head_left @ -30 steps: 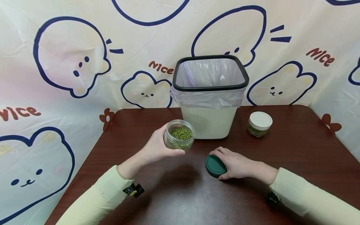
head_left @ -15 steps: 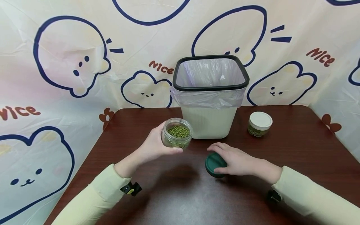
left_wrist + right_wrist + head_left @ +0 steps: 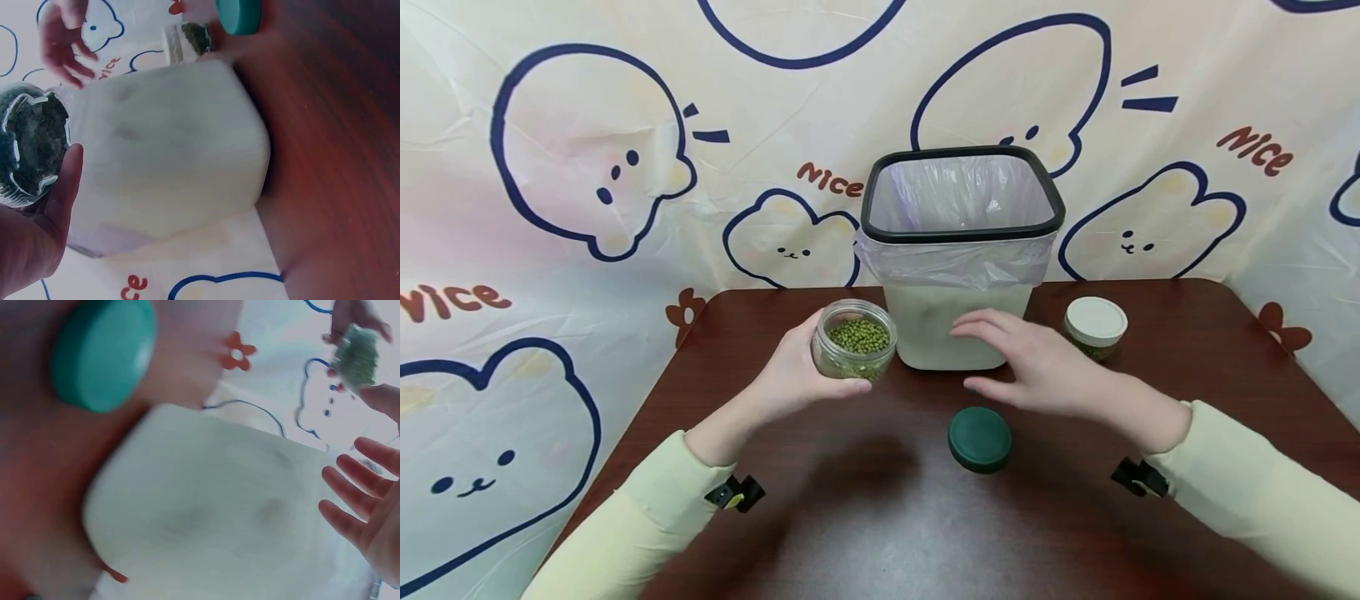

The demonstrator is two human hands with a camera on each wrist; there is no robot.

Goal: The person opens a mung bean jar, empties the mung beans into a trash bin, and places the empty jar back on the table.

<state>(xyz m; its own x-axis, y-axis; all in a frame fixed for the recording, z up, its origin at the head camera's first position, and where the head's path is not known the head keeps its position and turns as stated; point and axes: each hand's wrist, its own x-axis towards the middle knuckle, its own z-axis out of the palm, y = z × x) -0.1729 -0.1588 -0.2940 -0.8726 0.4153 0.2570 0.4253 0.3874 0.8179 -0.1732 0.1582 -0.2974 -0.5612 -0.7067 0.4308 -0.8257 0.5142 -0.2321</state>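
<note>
My left hand grips a clear open jar of green beans, raised above the table and tilted a little toward me. The left wrist view shows the jar's underside, with the thumb along its side. Above a green lid that lies on the table, my right hand hovers with fingers spread and nothing held. In the right wrist view the fingers are apart from both the lid and the jar.
A white bin with a black rim and a thin plastic liner stands behind the hands. At the right, a white-lidded jar sits on the dark wooden table. A printed cloth hangs at the back.
My right hand has let go of the green lid and lifted up and away from it. My left hand has carried the jar slightly left and up.
</note>
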